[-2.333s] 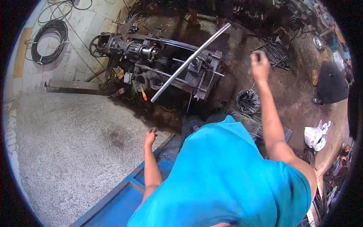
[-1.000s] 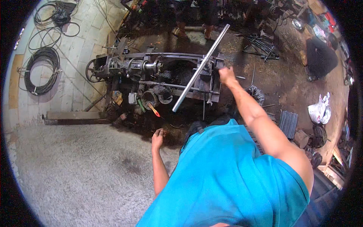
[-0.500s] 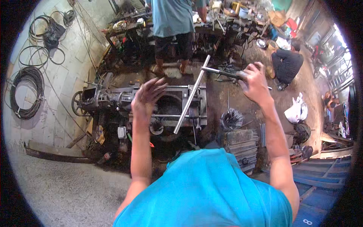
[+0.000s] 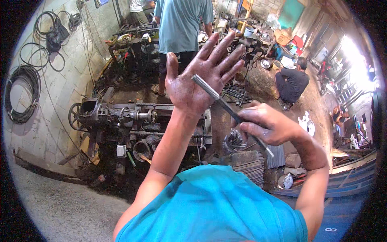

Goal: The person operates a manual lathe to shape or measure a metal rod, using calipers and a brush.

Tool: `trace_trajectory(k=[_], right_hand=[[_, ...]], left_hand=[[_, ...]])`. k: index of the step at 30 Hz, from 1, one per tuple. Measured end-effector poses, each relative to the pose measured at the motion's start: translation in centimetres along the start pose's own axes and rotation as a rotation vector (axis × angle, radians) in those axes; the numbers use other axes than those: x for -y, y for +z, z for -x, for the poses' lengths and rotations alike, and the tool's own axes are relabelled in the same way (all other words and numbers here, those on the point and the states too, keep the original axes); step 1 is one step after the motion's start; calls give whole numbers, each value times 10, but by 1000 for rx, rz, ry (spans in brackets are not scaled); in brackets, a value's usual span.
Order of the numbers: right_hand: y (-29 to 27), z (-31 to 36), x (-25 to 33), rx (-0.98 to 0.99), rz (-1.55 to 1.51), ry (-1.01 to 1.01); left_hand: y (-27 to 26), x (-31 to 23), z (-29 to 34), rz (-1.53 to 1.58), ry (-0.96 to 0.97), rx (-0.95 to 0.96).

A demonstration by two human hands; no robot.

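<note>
My right hand (image 4: 271, 126) grips a thin dark metal rod (image 4: 219, 100) whose ridged grey end lies across the palm of my left hand (image 4: 199, 78). My left hand is raised in front of me with its fingers spread wide, dark with grease, and holds nothing. Below and behind both hands stands a grimy black machine (image 4: 133, 121) with a wheel at its left end. My blue shirt fills the lower middle of the view.
A person in a blue shirt (image 4: 183, 24) stands at a cluttered workbench at the back. Another person (image 4: 291, 82) crouches on the dirt floor to the right. Coiled black cables (image 4: 22, 94) hang on the left wall. Stacked metal bars (image 4: 252, 165) lie beside the machine.
My left hand has risen from beside the machine to face height with fingers spread. My right hand has drawn the rod in until its end lies across my left palm.
</note>
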State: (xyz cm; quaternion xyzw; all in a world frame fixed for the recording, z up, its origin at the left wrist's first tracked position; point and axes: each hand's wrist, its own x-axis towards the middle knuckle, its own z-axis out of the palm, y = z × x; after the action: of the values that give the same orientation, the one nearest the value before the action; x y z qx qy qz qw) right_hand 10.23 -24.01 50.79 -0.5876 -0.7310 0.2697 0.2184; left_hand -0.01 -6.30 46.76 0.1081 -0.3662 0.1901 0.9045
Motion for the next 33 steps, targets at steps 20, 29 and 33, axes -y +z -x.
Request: trace_trajectory(k=[20, 29, 33], right_hand=[[13, -9, 14, -235, 47, 119], [15, -8, 7, -206, 136, 279], [12, -9, -20, -148, -49, 494]], left_hand=[[17, -6, 8, 41, 51, -24], [-41, 16, 41, 233, 118, -200], [-80, 64, 97, -121, 40, -246]])
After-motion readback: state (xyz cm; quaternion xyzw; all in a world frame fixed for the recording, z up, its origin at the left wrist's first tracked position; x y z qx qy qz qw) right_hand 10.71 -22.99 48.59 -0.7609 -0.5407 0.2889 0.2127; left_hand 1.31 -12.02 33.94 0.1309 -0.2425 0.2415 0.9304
